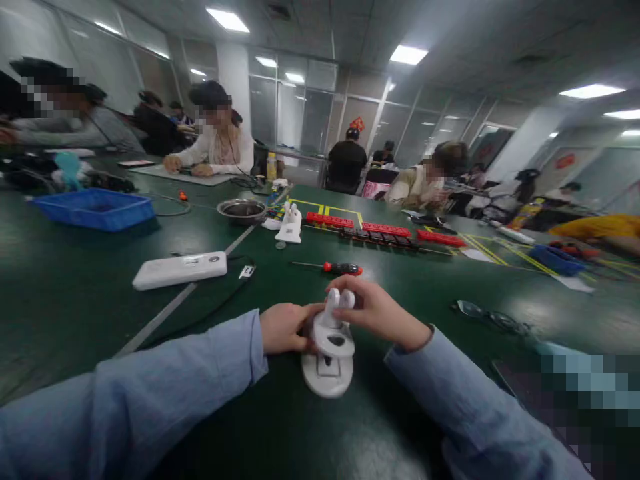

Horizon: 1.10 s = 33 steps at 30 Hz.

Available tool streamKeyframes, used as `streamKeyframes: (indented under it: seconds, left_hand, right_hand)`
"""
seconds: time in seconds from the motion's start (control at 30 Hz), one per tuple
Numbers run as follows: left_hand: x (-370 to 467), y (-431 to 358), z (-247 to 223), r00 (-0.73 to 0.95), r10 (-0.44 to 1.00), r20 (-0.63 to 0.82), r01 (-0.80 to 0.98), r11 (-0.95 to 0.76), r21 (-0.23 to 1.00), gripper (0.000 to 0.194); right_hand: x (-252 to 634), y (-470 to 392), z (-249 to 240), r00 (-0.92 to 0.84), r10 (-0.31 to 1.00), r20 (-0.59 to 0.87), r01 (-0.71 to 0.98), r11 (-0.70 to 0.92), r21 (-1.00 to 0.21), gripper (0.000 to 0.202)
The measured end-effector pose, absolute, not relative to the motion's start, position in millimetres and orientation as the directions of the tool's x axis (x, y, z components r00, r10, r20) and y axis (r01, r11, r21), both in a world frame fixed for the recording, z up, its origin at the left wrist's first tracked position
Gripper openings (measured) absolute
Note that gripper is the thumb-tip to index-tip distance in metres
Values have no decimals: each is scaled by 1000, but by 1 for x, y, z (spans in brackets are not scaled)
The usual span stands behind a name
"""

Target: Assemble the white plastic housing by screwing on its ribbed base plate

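Note:
A white plastic part [327, 383] with a rounded base lies low in front of me on the green table. Over it sits a white pronged piece [336, 341] with an oval hole and two upright lugs; whether the two are joined I cannot tell. My left hand [287, 327] is closed on the left side of the white parts, its fingertips partly hidden behind them. With fingers bent around the lugs, my right hand [377, 310] grips the pronged piece from the right. Just beyond my hands lies a red and black screwdriver [343, 269], pointing left.
Left of my hands is a white power strip-like block [180, 270] with a black cable. Farther off are a blue tray [95, 210], a metal bowl [243, 209], another white part [289, 227] and red racks [387, 229]. Eyeglasses [493, 318] rest at right. Several people sit around.

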<state>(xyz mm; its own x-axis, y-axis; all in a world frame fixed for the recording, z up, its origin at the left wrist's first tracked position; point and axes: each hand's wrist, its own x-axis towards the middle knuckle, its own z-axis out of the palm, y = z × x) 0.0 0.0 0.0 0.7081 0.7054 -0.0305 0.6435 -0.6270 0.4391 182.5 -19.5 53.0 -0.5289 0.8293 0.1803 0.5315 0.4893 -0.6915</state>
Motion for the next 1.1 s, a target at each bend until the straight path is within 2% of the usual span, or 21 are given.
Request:
streamKeyframes:
  seconds: [0.3, 0.43, 0.47, 0.53, 0.57, 0.63, 0.7, 0.77, 0.83, 0.87, 0.93, 1.0, 1.07, 1.1]
  left_hand:
    - [1, 0, 0, 698, 716, -33, 660, -624, 418, 60]
    - [0, -2, 1, 693, 720, -31, 664, -621, 417, 60]
    - [0, -2, 2, 692, 721, -30, 665, -620, 416, 60]
    - [1, -2, 2, 686, 727, -29, 668, -613, 422, 61]
    - [1, -2, 1, 683, 729, -31, 668, -608, 428, 62]
    - [2, -1, -1, 678, 734, -31, 667, -598, 443, 64]
    - [1, 1, -6, 684, 730, -19, 652, -598, 466, 60]
    - [-1, 4, -13, 702, 713, 11, 608, -606, 513, 56]
    - [-6, 9, -20, 725, 685, 76, 509, -607, 611, 63]
    - [-9, 12, -21, 716, 685, 138, 434, -591, 680, 70]
    - [-15, 18, -19, 609, 744, 277, 218, -492, 843, 81]
    - [-17, 22, -5, 405, 860, 310, -98, -296, 950, 83]
    - [-14, 20, 18, 280, 941, 188, -427, -53, 903, 79]
    - [-10, 16, 32, 294, 948, 121, -540, 61, 840, 78]
  right_hand:
    - [179, -26, 55, -513, 842, 166, 658, 510, -554, 28]
    - [178, -34, 57, -514, 843, 160, 741, 530, -413, 23]
    - [179, -35, 59, -526, 840, 135, 747, 532, -399, 25]
    - [182, -35, 66, -587, 804, 90, 699, 560, -445, 36]
    - [184, -35, 70, -607, 784, 131, 648, 583, -490, 42]
    - [183, -34, 75, -575, 754, 316, 538, 640, -549, 44]
    - [177, -34, 73, -526, 722, 450, 508, 691, -514, 38]
    - [171, -33, 67, -591, 711, 381, 553, 701, -451, 36]
    - [167, -32, 60, -656, 707, 263, 583, 696, -419, 35]
    - [167, -32, 58, -652, 712, 260, 586, 691, -423, 35]
    - [168, -33, 59, -590, 717, 371, 571, 696, -436, 35]
    - [168, -36, 67, -468, 702, 537, 561, 705, -434, 31]
    - [166, -43, 78, -396, 653, 646, 566, 728, -388, 25]
    - [163, -46, 83, -404, 614, 678, 571, 748, -338, 22]
